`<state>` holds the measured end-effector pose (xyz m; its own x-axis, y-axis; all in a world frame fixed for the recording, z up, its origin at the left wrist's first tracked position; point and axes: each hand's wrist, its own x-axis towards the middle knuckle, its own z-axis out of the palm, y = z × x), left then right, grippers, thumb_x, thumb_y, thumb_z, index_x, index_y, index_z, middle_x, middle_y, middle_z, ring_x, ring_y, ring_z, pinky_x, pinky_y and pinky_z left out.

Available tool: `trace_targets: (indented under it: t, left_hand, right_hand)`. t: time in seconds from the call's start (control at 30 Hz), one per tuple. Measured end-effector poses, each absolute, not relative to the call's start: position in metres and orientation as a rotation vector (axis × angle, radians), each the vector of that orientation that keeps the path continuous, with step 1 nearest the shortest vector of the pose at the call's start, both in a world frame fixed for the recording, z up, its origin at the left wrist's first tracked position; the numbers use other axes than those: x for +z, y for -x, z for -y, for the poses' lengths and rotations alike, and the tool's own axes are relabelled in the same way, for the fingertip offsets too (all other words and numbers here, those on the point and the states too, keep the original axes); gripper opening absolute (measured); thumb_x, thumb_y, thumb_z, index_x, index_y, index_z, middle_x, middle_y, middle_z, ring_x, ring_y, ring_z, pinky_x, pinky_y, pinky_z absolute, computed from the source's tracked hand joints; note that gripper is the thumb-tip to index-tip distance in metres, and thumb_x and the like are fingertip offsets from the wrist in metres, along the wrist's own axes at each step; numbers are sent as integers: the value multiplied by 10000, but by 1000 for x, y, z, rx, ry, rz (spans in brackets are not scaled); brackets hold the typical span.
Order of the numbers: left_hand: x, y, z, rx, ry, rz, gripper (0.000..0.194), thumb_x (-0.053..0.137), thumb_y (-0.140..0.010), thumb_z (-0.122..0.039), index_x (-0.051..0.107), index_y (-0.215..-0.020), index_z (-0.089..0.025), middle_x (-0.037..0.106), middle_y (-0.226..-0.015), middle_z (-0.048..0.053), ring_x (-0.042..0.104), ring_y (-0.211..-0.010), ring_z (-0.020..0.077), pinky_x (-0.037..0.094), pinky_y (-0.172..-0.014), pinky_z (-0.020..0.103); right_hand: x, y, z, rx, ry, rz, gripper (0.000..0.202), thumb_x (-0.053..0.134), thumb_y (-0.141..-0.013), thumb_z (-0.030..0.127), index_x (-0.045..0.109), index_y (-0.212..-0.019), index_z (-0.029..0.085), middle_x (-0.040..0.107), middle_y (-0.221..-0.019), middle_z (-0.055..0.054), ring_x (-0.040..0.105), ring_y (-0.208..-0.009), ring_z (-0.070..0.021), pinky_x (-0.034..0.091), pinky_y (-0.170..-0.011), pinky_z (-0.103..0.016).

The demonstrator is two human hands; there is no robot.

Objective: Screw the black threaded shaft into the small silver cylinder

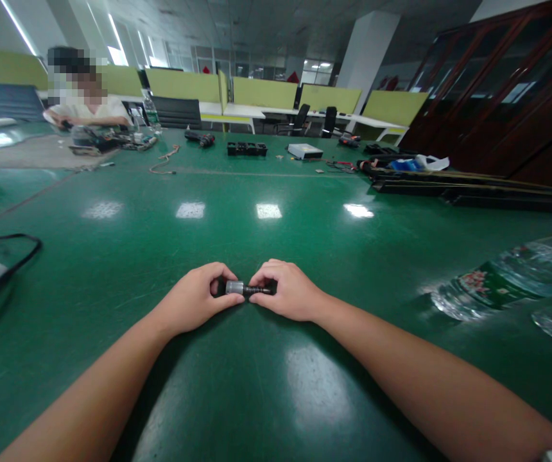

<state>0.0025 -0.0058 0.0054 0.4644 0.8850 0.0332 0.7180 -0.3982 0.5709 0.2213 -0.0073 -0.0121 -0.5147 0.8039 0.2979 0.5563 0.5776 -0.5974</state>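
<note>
A small cylindrical part, silver at its left and black along its right (235, 287), lies sideways between my hands, low over the green table (208, 224). My left hand (199, 295) pinches its silver end between thumb and fingers. Around the black end, the thumb and fingers of my right hand (288, 290) are closed. The fingertips of both hands nearly meet at the middle of the part. The far ends of the part are partly hidden by my fingers.
Clear bottles (502, 282) lie at the right. A black cable (20, 237) runs at the left edge. Farther back are a black tray (247, 149), a silver box (305, 151), a power drill (199, 137) and dark long strips (449, 186). A person (88, 109) sits at the far left.
</note>
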Motion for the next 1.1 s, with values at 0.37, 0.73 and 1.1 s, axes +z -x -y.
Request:
trace_targets:
  t: [0.37,0.73,1.1]
  left_hand:
    - [6,-3,6,484,-2218,-1361,338,656,-772,-493,660,-935,-197,576,-712,-10,522,-642,164,368,-583,265]
    - [5,1,1,558,-2156,-1447,315,669,-760,-454,635,-924,-186,589,-697,-11,547,-642,167,384,-596,266]
    - [5,1,2,550,-2156,-1442,325,665,-757,-468,639,-922,-190,582,-693,-15,543,-636,163,386,-589,262]
  right_hand:
    - [-14,-223,6,516,1132,2254,80,719,-738,213,689,-804,180,650,-740,-3,551,-737,-141,405,-698,-273]
    - [-18,-233,-4,434,1454,2006,79,704,-703,186,707,-780,204,627,-747,-7,544,-690,-137,402,-638,-270]
    - [-17,-231,-1,465,1373,2075,93,730,-716,232,743,-808,225,645,-768,-6,560,-697,-131,407,-647,-268]
